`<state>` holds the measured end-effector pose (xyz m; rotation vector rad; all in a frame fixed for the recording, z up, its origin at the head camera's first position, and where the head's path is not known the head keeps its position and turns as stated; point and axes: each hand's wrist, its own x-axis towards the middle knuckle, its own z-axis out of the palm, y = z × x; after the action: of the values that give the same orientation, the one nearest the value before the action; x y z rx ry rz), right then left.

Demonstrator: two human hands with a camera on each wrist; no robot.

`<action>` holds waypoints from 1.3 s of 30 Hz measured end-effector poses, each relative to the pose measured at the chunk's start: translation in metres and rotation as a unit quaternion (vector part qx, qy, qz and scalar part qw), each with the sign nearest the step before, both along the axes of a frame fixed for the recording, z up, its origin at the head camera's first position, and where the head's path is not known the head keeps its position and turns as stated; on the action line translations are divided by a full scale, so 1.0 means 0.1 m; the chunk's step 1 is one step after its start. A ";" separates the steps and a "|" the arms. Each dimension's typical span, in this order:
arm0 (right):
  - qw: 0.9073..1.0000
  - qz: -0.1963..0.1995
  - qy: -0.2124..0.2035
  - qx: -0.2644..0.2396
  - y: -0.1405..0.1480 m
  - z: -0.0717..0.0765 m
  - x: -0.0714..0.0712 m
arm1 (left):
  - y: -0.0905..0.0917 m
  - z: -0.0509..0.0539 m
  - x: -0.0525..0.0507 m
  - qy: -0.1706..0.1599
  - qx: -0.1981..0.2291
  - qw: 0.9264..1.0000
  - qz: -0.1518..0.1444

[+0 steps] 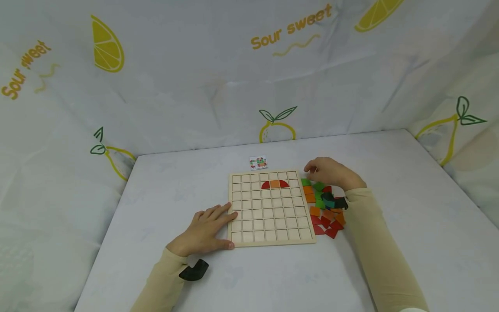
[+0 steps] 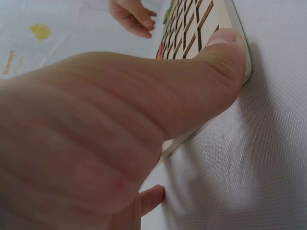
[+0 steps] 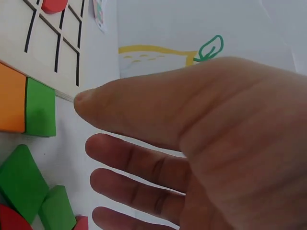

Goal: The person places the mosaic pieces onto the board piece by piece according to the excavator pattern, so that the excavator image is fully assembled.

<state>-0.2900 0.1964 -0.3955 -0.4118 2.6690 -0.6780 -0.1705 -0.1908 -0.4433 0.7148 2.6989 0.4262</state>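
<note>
A wooden grid board (image 1: pixel 270 202) lies on the table. In one of its upper rows, an orange square piece (image 1: pixel 274 184) sits between a red rounded piece (image 1: pixel 265 185) and another red rounded piece (image 1: pixel 284 184). My left hand (image 1: pixel 204 233) rests at the board's left edge with spread fingers; its thumb (image 2: pixel 223 52) touches the board near a corner. Beyond the upper right corner hovers my right hand (image 1: pixel 329 171), fingers loosely bent and nothing between them. Nearest to it is a green piece (image 3: pixel 41 108) beside an orange piece (image 3: pixel 12 98).
Several loose red, orange and green pieces (image 1: pixel 331 233) lie along the board's right side, partly under the right wrist. Behind the board is a small printed card (image 1: pixel 258 162). A white lemon-print cloth (image 1: pixel 187 108) hangs at the table's back edge.
</note>
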 end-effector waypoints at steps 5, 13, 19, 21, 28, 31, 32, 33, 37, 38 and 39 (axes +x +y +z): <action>1.000 0.007 -0.021 0.014 -0.02 -0.07 -0.01 | 0.00 0.00 0.00 -0.001 0.001 1.000 -0.002; 0.999 0.022 -0.020 0.023 -0.02 -0.16 -0.03 | 0.01 -0.01 0.00 -0.003 0.001 1.000 -0.001; 1.000 0.008 -0.021 -0.005 0.01 -0.09 -0.03 | 0.00 -0.01 0.00 -0.002 -0.002 1.000 0.001; 1.000 0.001 -0.017 -0.019 0.01 -0.06 -0.02 | 0.00 0.00 0.01 -0.002 -0.003 1.000 0.000; 0.996 0.019 -0.019 -0.081 -0.14 -0.02 -0.01 | 0.00 0.03 0.01 -0.008 0.006 1.000 -0.001; 0.994 0.040 -0.039 -0.094 -0.24 -0.05 -0.01 | 0.00 0.03 0.01 -0.008 0.007 1.000 -0.001; 0.993 0.045 -0.045 -0.095 -0.27 -0.06 0.00 | 0.00 0.02 0.01 -0.008 0.007 1.000 -0.002; 0.993 0.050 -0.049 -0.096 -0.30 -0.08 0.00 | 0.00 0.02 0.00 -0.008 0.008 1.000 -0.002; 0.993 0.064 -0.055 -0.086 -0.38 -0.17 -0.01 | -0.01 0.01 0.00 -0.007 0.010 1.000 -0.003; 0.993 0.066 -0.054 -0.082 -0.40 -0.19 -0.01 | -0.01 0.01 0.00 -0.006 0.010 1.000 -0.004; 0.993 0.068 -0.052 -0.078 -0.41 -0.20 -0.01 | -0.01 0.01 0.00 -0.007 0.010 1.000 -0.004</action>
<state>-0.2910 0.1556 -0.4158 -0.5768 2.4734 -0.8445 -0.1706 -0.1914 -0.4424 0.7250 2.6822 0.4560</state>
